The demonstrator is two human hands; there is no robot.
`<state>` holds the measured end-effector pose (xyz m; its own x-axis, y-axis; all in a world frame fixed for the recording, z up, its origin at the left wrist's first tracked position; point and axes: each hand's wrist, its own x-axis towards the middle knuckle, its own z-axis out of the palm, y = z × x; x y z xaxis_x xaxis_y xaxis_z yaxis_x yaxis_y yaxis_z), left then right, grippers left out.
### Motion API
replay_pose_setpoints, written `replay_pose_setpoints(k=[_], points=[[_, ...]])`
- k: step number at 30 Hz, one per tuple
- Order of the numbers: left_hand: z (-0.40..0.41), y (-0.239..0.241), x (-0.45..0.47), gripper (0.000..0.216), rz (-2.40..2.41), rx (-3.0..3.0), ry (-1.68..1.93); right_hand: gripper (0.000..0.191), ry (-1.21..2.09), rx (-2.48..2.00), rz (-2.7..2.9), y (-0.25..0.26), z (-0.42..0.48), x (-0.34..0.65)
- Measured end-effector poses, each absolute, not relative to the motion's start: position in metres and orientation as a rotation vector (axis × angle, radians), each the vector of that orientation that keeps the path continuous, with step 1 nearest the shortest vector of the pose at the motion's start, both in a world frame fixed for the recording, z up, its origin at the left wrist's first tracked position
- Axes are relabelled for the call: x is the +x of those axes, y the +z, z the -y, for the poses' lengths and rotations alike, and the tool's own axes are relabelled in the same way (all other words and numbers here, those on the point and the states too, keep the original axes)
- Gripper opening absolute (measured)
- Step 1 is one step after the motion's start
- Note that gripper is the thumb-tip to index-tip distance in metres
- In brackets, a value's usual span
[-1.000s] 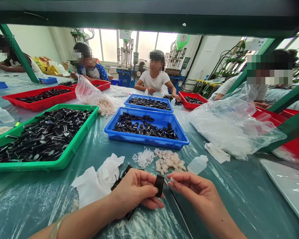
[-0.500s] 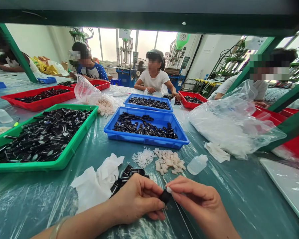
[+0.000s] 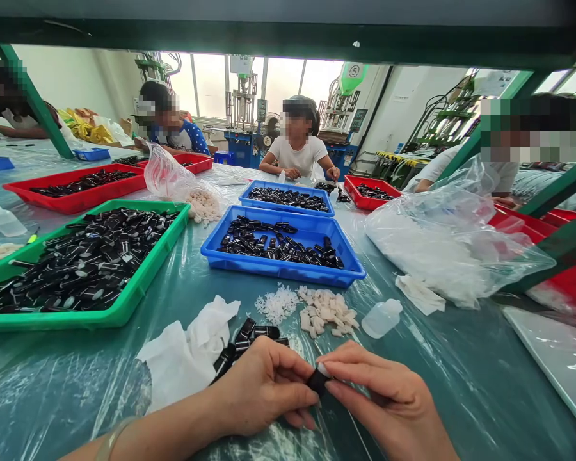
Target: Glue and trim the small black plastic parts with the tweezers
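My left hand [image 3: 256, 387] is closed, thumb and fingers pinching a small black plastic part [image 3: 318, 381]. A small white piece [image 3: 322, 368] sits at the upper end of that part. My right hand [image 3: 384, 390] is closed too, its thumb and index finger at the white piece and against the black part's edge. Just behind my left hand lies a loose group of black parts [image 3: 244, 336], with a crumpled white cloth [image 3: 182, 355] left of them. Beyond my hands are small heaps of translucent white bits [image 3: 276, 303] and beige blocks [image 3: 327, 312].
A squeeze bottle [image 3: 382, 318] lies right of the heaps. Blue trays [image 3: 283, 271] and a green tray [image 3: 120, 314] hold many black parts. A clear plastic bag [image 3: 451, 237] lies at right. Several co-workers sit around the film-covered table. A green frame bar [image 3: 288, 45] crosses overhead.
My right fingertips have shifted slightly, with the thumb closer against the black part. The co-worker opposite has drawn a hand back from the red tray. The left hand keeps its hold.
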<state>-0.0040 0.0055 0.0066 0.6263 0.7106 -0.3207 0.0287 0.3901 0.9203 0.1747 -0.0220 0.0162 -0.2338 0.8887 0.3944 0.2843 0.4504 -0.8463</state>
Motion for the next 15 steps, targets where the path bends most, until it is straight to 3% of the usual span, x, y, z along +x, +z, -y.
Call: replay_pose_setpoints(k=[15], points=[[-0.0064, 0.0035, -0.0038, 0.015, -0.825, 1.137, 0.503, 0.023, 1.041, -1.042, 1.702, 0.0096, 0.0219, 0.1747]])
